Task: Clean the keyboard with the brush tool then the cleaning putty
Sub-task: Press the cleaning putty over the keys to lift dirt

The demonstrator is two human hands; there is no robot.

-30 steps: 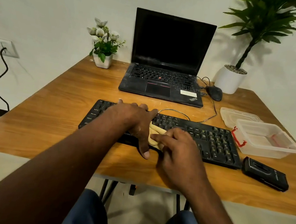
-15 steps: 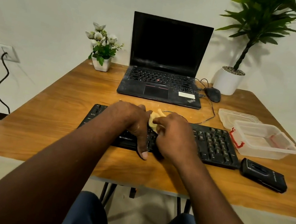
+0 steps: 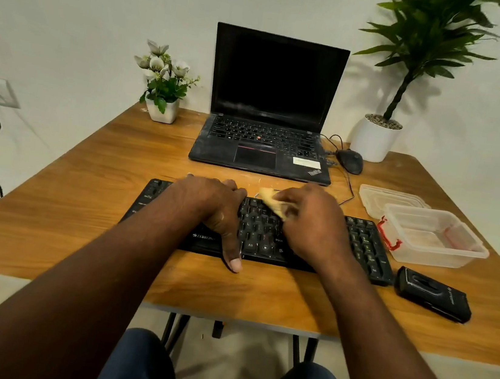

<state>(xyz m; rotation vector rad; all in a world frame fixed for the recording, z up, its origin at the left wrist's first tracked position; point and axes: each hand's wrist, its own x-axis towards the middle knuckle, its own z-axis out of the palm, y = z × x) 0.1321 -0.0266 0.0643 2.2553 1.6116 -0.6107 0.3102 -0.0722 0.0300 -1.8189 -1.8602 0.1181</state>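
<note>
While my left hand (image 3: 212, 213) lies flat on keyboard (image 3: 260, 233) to steady it, right hand (image 3: 312, 226) pinches putty (image 3: 269, 199) over its top rows.

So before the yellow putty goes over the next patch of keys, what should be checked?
1. The black keyboard is steadied: the left hand rests flat on it, thumb over the front edge. Ok.
2. The soft yellow cleaning putty is held: the right hand grips it. Ok.
3. Putty touching the keys: blurred at the far rows. Cannot tell.
4. The number pad keys on the right are uncovered. Ok.
5. The clear plastic container is open, its lid lying beside it, for the putty afterwards. Ok.
</note>
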